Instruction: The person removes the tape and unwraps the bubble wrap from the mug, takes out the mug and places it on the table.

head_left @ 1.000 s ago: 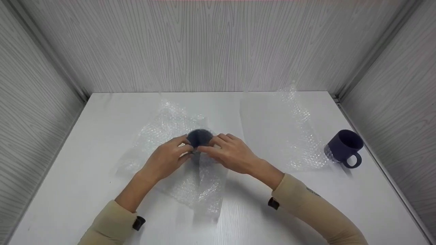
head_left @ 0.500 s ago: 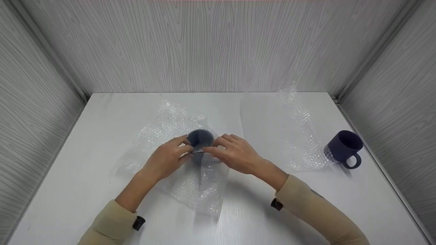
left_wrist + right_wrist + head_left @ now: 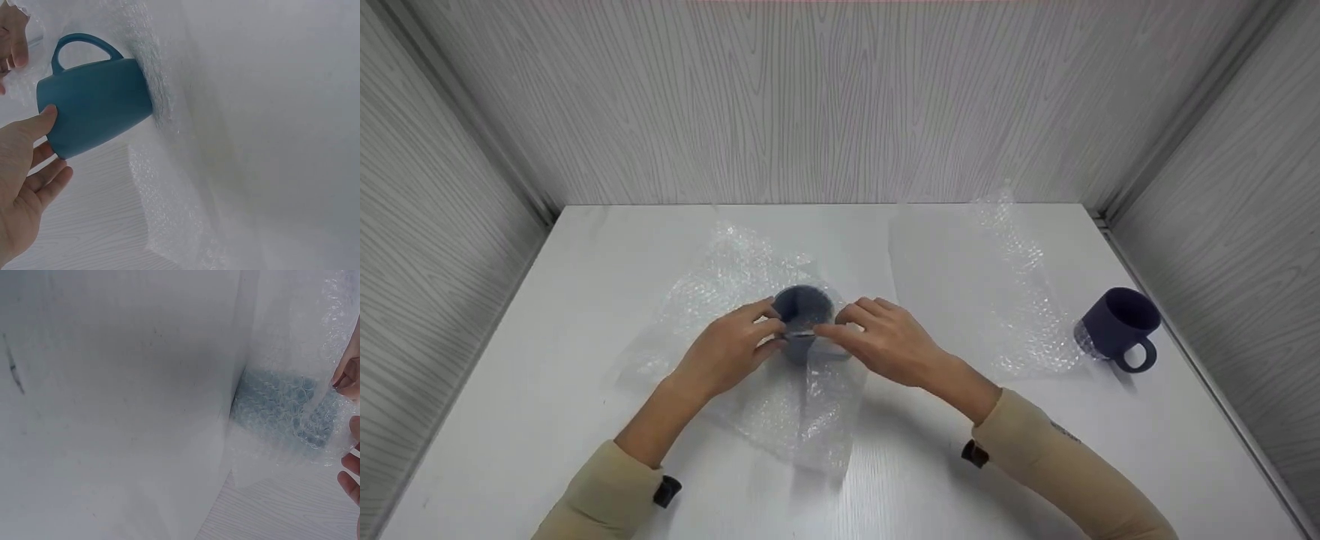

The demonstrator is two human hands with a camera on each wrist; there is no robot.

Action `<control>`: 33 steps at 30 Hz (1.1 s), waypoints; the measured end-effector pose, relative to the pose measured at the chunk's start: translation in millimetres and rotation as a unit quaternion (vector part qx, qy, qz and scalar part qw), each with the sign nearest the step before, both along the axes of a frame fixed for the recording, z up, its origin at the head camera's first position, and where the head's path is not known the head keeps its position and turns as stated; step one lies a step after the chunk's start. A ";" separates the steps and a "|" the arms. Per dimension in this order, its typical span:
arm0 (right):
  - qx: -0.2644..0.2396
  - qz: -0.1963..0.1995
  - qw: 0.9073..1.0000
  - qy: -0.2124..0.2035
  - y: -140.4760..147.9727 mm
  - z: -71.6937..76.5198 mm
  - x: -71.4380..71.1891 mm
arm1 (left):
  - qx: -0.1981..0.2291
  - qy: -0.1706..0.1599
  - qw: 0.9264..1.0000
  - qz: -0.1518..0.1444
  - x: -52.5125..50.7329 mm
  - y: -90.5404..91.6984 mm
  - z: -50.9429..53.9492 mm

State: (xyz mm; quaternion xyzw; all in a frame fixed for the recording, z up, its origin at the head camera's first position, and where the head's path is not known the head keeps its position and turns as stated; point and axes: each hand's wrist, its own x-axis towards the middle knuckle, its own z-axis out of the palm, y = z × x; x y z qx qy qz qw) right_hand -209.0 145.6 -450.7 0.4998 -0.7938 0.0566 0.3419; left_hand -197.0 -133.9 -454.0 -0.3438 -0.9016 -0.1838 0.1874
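Note:
A teal mug [image 3: 95, 107] stands on a sheet of bubble wrap [image 3: 701, 289] left of the table's middle. My left hand [image 3: 727, 349] grips the mug near its rim, thumb on the outer wall. My right hand [image 3: 889, 341] pinches the edge of the bubble wrap at the mug's right side. In the right wrist view, the raised wrap [image 3: 287, 408] covers that side of the mug. The left wrist view shows the mug's handle and its uncovered side. Part of the wrap hangs in front of the mug toward the near table edge.
A second bubble wrap sheet [image 3: 960, 285] lies flat at the right on the white table [image 3: 915, 472]. At its right edge a dark purple mug [image 3: 1119, 324] stands near the table's right side. Wood-grain panels [image 3: 825, 97] enclose the back and both sides.
My right hand has shifted slightly right, pulling the bubble wrap edge away from my left fingers, and more of the mug's opening shows. My left hand has stayed in place.

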 end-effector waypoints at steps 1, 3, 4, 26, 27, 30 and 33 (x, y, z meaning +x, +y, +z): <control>-0.002 0.001 1.000 0.000 0.5 -0.3 0.5 | -0.001 -0.001 1.000 0.001 0.0 0.2 0.2; -0.006 0.003 1.000 -0.003 2.0 -1.0 1.5 | -0.005 -0.002 1.000 0.003 0.0 0.7 0.6; -0.008 0.004 1.000 -0.005 2.9 -1.3 2.1 | -0.007 -0.005 1.000 0.005 0.1 0.9 0.9; -0.005 -0.005 1.000 -0.003 19.7 -0.8 5.8 | -0.012 -0.015 1.000 0.019 0.0 1.6 1.6; -0.004 -0.006 1.000 -0.003 20.4 -0.7 5.8 | -0.013 -0.016 1.000 0.020 -0.1 1.6 1.9; -0.006 -0.001 1.000 0.004 22.1 -1.4 5.5 | -0.017 -0.019 0.999 0.022 -0.1 1.7 2.6; -0.002 0.002 1.000 0.013 23.7 -1.7 5.9 | -0.015 -0.020 0.999 0.021 0.1 1.7 2.7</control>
